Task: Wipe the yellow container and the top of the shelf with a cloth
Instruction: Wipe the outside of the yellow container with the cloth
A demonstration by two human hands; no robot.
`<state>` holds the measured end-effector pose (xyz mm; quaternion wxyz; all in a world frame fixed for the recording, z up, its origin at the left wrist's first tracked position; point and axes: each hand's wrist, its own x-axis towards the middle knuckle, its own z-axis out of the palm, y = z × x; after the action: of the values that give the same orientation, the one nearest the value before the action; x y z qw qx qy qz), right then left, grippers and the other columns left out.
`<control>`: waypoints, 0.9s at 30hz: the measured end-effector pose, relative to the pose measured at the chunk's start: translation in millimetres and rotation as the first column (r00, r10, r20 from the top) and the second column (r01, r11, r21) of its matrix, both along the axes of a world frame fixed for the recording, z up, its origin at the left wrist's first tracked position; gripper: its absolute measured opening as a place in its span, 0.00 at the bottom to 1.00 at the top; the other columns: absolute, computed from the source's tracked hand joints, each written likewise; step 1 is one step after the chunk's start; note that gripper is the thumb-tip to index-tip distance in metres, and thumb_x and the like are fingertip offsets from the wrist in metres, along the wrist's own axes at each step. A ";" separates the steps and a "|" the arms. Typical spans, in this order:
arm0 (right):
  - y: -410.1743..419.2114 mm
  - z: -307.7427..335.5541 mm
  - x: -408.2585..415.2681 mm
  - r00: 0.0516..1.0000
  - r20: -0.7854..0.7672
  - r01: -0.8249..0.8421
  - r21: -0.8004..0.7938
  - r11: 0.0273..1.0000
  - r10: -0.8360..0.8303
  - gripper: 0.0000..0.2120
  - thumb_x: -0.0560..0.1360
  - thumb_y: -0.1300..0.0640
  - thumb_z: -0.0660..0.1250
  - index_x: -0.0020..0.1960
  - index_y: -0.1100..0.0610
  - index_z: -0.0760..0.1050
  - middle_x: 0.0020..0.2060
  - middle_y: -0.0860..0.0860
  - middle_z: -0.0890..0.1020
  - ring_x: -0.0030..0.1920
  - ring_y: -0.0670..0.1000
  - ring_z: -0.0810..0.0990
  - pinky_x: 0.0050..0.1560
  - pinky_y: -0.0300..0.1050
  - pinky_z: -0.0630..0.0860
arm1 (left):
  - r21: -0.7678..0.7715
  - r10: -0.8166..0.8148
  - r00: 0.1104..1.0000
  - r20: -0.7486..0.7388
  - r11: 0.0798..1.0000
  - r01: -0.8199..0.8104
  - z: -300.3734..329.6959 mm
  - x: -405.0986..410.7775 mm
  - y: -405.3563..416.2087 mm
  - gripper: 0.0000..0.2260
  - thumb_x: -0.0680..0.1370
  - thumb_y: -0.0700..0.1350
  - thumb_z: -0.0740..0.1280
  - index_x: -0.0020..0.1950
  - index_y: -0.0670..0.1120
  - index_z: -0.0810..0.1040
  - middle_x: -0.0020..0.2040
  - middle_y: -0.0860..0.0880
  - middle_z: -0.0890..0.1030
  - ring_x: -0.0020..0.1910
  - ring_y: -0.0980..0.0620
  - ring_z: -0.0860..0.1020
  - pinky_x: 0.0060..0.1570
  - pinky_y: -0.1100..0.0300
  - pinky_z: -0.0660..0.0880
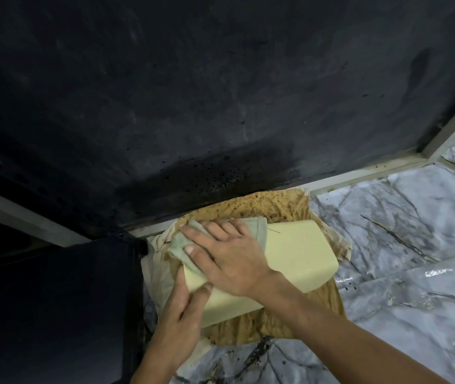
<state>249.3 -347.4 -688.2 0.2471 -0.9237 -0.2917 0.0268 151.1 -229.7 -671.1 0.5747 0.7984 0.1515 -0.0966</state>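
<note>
A pale yellow container lies on stained brown paper on the grey marble-patterned shelf top. My right hand lies flat over the container's far left end and presses a greenish-grey cloth onto it. The cloth shows past the fingers at the top and left. My left hand grips the container's near left corner, thumb and fingers on its edge. The container's left part is hidden under my hands.
A dark, spotted wall rises right behind the paper, with a pale ledge along its base. A black block or edge stands to the left of the container. The marble surface stretches to the right and front.
</note>
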 end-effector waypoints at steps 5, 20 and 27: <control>-41.5 -18.1 19.1 0.983 -0.094 0.154 -0.057 0.986 -0.159 0.23 0.81 0.37 0.44 0.67 0.40 0.70 0.57 0.43 0.79 0.59 0.51 0.74 0.60 0.52 0.64 | -0.012 0.137 0.986 -0.091 0.990 -0.139 -6.2 -3.1 2.8 0.19 0.85 0.43 0.64 0.65 0.68 0.73 0.57 0.71 0.82 0.56 0.72 0.79 0.52 0.67 0.74; -177.9 -76.7 42.2 0.783 -0.376 0.600 0.244 0.762 -0.496 0.13 0.84 0.52 0.59 0.43 0.48 0.77 0.34 0.45 0.80 0.37 0.45 0.78 0.34 0.38 0.67 | -0.072 0.168 0.978 -0.124 0.981 -0.177 0.8 12.6 2.8 0.16 0.85 0.42 0.64 0.63 0.63 0.78 0.60 0.59 0.86 0.61 0.57 0.82 0.64 0.54 0.75; -227.0 -80.5 -6.5 0.806 -0.222 0.586 0.165 0.793 -0.549 0.09 0.83 0.54 0.58 0.49 0.51 0.76 0.38 0.51 0.80 0.35 0.49 0.78 0.33 0.37 0.68 | -0.174 0.107 0.993 -0.058 0.978 -0.116 10.2 16.6 17.9 0.20 0.84 0.35 0.64 0.73 0.51 0.75 0.66 0.51 0.85 0.64 0.55 0.82 0.61 0.61 0.75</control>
<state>242.8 -574.4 -768.7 0.3699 -0.9289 0.0196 -0.0069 167.7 -211.8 -660.9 0.6441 0.7317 0.2008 -0.0967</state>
